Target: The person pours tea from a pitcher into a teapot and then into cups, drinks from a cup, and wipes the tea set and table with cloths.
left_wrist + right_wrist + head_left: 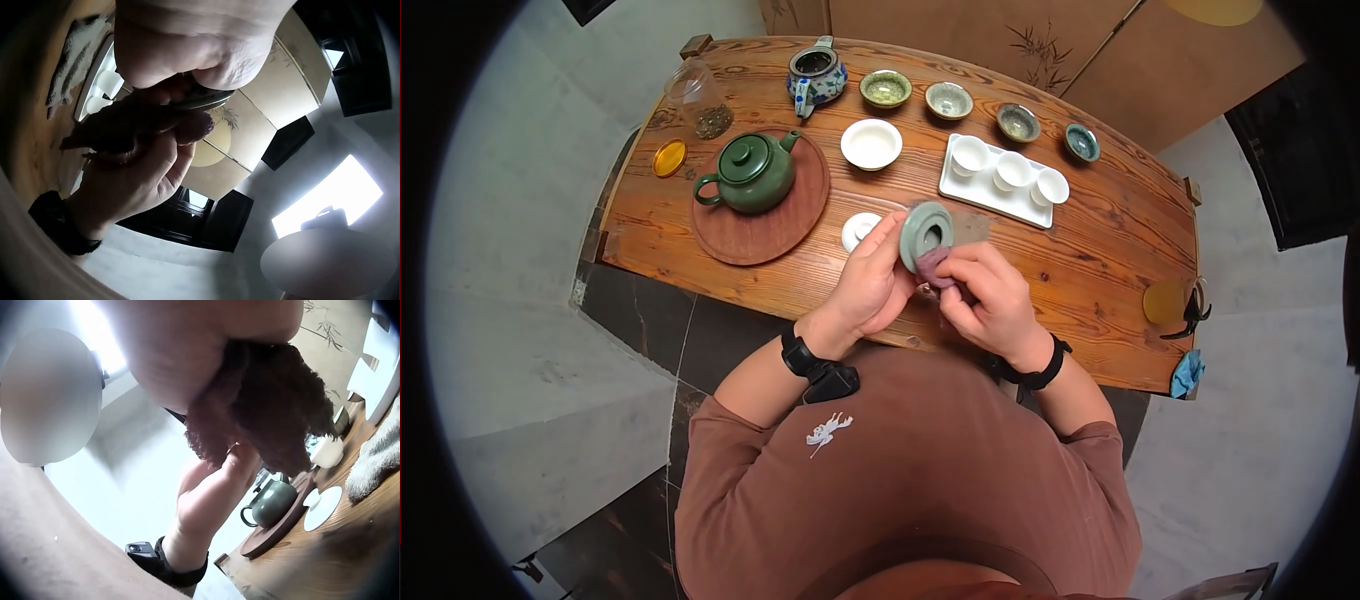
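Observation:
My left hand (878, 280) grips a grey-green ceramic cup (925, 233), tilted on its side above the near edge of the wooden table (1100, 250). My right hand (985, 290) pinches a dark maroon cloth (935, 266) and presses it into the cup's mouth. In the right wrist view the maroon cloth (269, 419) bunches under the palm, with the left forearm behind it. The left wrist view shows the cup's rim (209, 100) under the left palm and the cloth (125, 125) held by the other hand.
A green teapot (750, 175) sits on a round wooden tray (780, 225). A white saucer (858, 230), a white bowl (871, 143), a white tray with three cups (1000, 180), several glazed bowls (948, 100), a patterned teapot (816, 75) and a glass jar (698, 98) stand farther back.

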Motion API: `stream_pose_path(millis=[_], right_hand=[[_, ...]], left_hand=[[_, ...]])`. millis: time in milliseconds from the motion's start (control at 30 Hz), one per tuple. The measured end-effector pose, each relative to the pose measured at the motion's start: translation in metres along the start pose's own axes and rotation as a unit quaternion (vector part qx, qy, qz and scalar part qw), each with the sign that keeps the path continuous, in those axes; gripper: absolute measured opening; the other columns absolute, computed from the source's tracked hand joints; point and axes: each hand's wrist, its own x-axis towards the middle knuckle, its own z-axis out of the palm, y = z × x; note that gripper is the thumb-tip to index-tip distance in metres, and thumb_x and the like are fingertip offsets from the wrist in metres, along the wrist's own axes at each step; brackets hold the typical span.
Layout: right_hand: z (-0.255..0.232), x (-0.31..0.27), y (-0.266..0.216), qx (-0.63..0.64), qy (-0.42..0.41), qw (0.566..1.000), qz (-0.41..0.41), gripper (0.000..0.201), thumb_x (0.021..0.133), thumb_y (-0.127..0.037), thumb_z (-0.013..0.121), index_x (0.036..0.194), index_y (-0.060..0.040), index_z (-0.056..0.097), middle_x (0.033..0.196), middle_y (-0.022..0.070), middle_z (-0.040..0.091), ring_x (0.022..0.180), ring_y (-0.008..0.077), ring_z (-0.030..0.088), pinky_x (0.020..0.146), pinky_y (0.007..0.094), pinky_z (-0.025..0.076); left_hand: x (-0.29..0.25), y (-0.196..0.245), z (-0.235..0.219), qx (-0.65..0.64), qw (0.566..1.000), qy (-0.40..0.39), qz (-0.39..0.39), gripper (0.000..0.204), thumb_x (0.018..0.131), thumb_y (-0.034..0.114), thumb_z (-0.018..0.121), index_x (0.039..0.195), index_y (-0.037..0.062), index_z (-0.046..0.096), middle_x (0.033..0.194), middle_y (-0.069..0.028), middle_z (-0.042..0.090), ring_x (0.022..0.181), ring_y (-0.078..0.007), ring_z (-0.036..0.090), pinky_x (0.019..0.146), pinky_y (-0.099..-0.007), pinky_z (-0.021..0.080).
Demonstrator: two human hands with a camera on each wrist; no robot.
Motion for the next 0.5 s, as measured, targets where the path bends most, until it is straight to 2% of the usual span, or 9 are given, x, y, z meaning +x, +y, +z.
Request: stream_pose_path(millis=[100, 200, 333, 433, 500], right_hand=[[-0.003, 0.005, 0.001, -0.032, -0.020, 0.998, -0.049, 0.023, 0.080, 0.002, 0.073, 0.102, -0.0029, 0.071, 0.105, 0.0105, 0.069, 0.080, 0.0272, 0.069, 0.067, 0.0359, 0.056], [-0.006, 0.009, 0.007, -0.053, 0.022, 0.997, -0.052, 0.024, 0.079, 0.002, 0.074, 0.102, -0.0031, 0.070, 0.104, 0.0104, 0.069, 0.079, 0.0278, 0.069, 0.067, 0.0366, 0.056], [-0.010, 0.010, 0.013, -0.125, 0.053, 0.990, -0.040, 0.025, 0.079, 0.003, 0.073, 0.103, -0.0024, 0.069, 0.101, 0.0092, 0.069, 0.078, 0.0282, 0.069, 0.065, 0.0373, 0.056], [-0.010, 0.004, 0.011, -0.101, 0.009, 0.995, 0.019, 0.025, 0.078, 0.002, 0.073, 0.102, -0.0027, 0.068, 0.100, 0.0087, 0.069, 0.078, 0.0281, 0.069, 0.065, 0.0369, 0.056], [-0.011, 0.002, 0.005, -0.074, -0.026, 0.997, 0.025, 0.024, 0.078, 0.002, 0.073, 0.101, -0.0034, 0.069, 0.100, 0.0086, 0.069, 0.078, 0.0281, 0.069, 0.066, 0.0368, 0.056]], left_hand=[[0.000, -0.005, -0.013, 0.021, 0.998, -0.046, -0.026, 0.028, 0.116, 0.025, 0.042, 0.133, 0.0064, 0.054, 0.122, -0.0060, 0.064, 0.110, -0.0145, 0.064, 0.096, -0.0346, 0.056], [-0.002, -0.008, -0.017, 0.014, 0.997, -0.061, -0.050, 0.031, 0.114, 0.022, 0.047, 0.138, 0.0039, 0.052, 0.131, -0.0100, 0.063, 0.119, -0.0172, 0.064, 0.104, -0.0374, 0.055], [-0.001, -0.004, -0.018, 0.038, 0.996, -0.065, -0.044, 0.028, 0.114, 0.022, 0.047, 0.134, 0.0039, 0.053, 0.131, -0.0093, 0.063, 0.120, -0.0171, 0.064, 0.103, -0.0390, 0.056], [-0.002, -0.002, -0.014, 0.013, 0.998, -0.053, -0.027, 0.026, 0.114, 0.022, 0.047, 0.132, 0.0039, 0.053, 0.130, -0.0091, 0.062, 0.118, -0.0169, 0.064, 0.101, -0.0392, 0.056], [0.000, -0.005, -0.019, 0.013, 0.998, -0.049, -0.024, 0.026, 0.114, 0.022, 0.047, 0.131, 0.0042, 0.053, 0.129, -0.0085, 0.062, 0.116, -0.0166, 0.064, 0.100, -0.0390, 0.056]])
